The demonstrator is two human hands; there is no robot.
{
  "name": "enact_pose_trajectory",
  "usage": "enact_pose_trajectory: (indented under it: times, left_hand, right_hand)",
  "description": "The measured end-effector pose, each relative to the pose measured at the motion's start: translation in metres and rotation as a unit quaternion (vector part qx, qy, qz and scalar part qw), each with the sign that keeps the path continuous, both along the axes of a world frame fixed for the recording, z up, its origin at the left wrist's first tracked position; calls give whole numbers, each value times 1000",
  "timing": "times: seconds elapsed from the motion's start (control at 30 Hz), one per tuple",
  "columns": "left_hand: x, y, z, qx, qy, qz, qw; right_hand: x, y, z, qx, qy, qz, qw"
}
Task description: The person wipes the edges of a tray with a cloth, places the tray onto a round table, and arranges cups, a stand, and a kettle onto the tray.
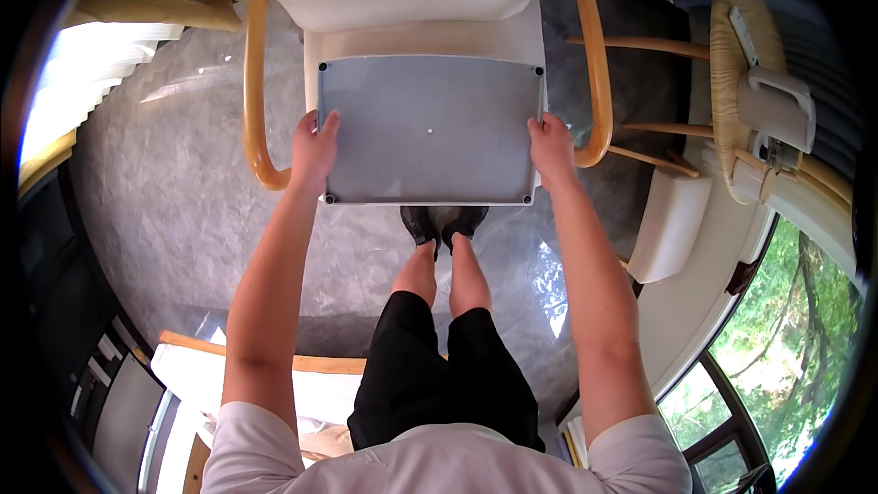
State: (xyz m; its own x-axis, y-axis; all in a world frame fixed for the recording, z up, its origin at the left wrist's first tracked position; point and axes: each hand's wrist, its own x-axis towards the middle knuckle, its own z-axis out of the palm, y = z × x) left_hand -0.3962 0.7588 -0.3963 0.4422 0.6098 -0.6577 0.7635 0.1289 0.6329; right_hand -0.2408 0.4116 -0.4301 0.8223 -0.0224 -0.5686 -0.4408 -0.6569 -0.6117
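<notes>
The left hand is clamped on the nine-o'clock edge of the gray tray and the right hand on its three-o'clock edge, with the white chair toward twelve o'clock and black shoes toward six.

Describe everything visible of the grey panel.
The grey panel is rectangular and plastic-looking, with a thin pale edge, a dark round piece at each corner and a small white dot near the middle. The left hand and right hand grip its short sides. Its broad face points toward the camera, overlapping the armchair seat; contact there is unclear.
</notes>
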Motion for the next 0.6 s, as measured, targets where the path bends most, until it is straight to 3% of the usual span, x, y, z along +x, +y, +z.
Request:
enact_pose_trajectory:
  times: [0.27,0.4,0.5,0.6]
  left_hand:
    - [-15,4,5,14,-32,27,999]
    - [-21,8,17,34,-42,47,997]
    - [-25,20,15,15,-114,54,992]
    - [-16,17,55,-33,-158,88,983]
  right_hand:
    - [-10,1,32,59,-18,-42,997]
    - [-9,4,78,71,-3,-17,997]
    - [-6,0,95,90,-11,-29,995]
    - [-7,-3,88,101,-102,-69,987]
